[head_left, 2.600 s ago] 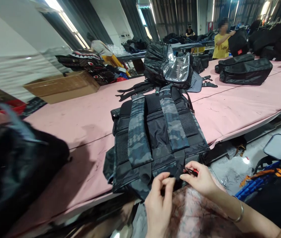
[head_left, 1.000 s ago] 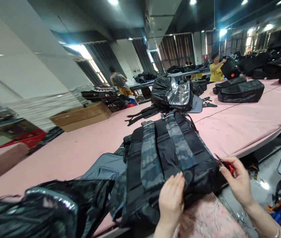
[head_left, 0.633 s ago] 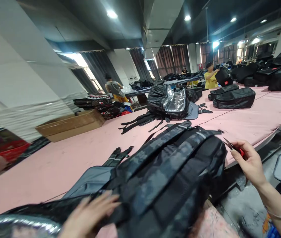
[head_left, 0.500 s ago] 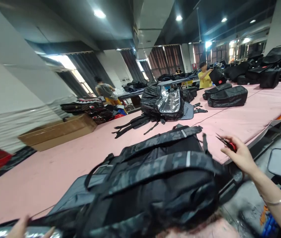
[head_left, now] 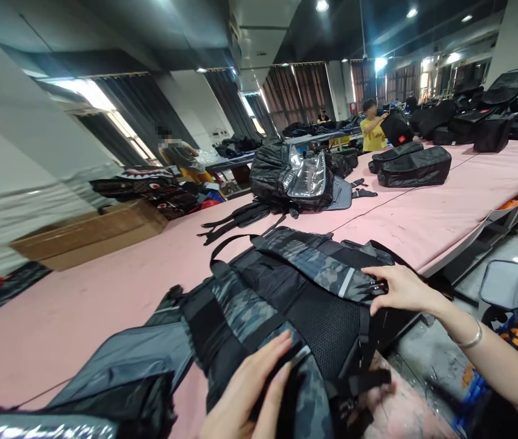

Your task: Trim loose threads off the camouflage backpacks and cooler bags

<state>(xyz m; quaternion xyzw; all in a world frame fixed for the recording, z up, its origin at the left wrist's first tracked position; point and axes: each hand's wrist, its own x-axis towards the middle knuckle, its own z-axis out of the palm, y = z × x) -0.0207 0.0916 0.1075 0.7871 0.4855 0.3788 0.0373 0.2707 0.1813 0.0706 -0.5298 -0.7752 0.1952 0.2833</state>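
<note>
Presently, backpack (head_left: 281,292): one, black with camouflage straps, centre to lower centre of the frame, strap side up on the pink worktop (head_left: 149,268).
Left grip (head_left: 247,390): lower centre; fingers slightly parted, laid on the near shoulder strap (head_left: 243,311) by its pale stripe; whether clasped or merely resting, cannot tell.
Right grip (head_left: 398,289): right of centre; fingertips and thumb apart at the far shoulder strap (head_left: 304,259), hand holding snips (head_left: 377,285), dark tips showing.
Silver-lined bag (head_left: 268,174): upper centre, on the worktop.
</note>
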